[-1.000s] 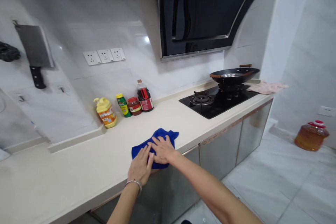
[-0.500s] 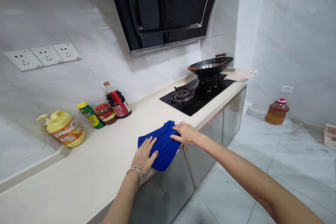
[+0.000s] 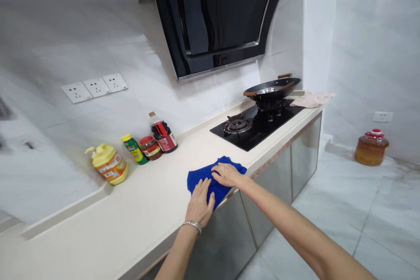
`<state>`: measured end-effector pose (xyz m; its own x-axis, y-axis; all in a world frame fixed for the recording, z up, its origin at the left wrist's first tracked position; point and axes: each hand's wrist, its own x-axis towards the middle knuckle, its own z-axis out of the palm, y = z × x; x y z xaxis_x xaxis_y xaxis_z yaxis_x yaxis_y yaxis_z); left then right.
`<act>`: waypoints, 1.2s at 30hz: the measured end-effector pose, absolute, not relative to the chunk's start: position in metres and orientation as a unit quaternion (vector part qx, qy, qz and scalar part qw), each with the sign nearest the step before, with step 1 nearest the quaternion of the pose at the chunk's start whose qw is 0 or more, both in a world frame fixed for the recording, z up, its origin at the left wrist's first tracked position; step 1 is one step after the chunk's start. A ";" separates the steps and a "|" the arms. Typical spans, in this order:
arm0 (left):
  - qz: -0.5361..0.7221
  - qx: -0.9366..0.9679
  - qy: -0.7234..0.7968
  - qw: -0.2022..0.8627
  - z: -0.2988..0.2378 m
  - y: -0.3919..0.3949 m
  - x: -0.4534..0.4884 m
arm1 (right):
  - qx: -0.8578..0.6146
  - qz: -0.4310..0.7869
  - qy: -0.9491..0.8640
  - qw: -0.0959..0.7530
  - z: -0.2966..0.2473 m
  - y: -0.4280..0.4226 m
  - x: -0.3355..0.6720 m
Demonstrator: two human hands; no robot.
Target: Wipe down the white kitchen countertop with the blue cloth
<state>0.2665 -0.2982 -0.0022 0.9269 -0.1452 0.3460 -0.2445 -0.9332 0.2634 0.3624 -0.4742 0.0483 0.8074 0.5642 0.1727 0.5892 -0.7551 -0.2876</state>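
Observation:
A blue cloth (image 3: 201, 176) lies at the front edge of the cream countertop (image 3: 138, 210), partly over the edge. My left hand (image 3: 200, 203), with a bracelet at the wrist, lies flat on the cloth's near left part, fingers stretched out. My right hand (image 3: 227, 174) presses flat on the cloth's right part, fingers spread toward the left. Both hands rest side by side on the cloth.
A yellow bottle (image 3: 110, 169), a green-labelled bottle (image 3: 133, 149), a red jar (image 3: 150, 147) and a dark sauce bottle (image 3: 162, 133) stand by the wall. To the right are a gas hob (image 3: 252, 124), a wok (image 3: 272, 88) and a pink rag (image 3: 311, 99). An oil jug (image 3: 370, 147) stands on the floor.
The hands and cloth have slid rightward along the counter's front edge toward the hob. The hands spread apart, then came close together again on the cloth.

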 end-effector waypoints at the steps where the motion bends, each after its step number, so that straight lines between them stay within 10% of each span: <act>1: 0.140 0.976 -0.093 0.138 -0.003 -0.303 0.262 | -0.936 -0.032 -0.310 0.167 0.042 -0.467 0.359; 19: -0.008 0.981 -0.088 0.175 0.010 -0.266 0.233 | -0.978 -0.033 -0.198 0.050 0.021 -0.423 0.296; 36: 0.002 0.980 0.150 0.128 -0.005 -0.063 0.094 | -0.917 0.028 -0.381 0.114 0.017 -0.194 0.171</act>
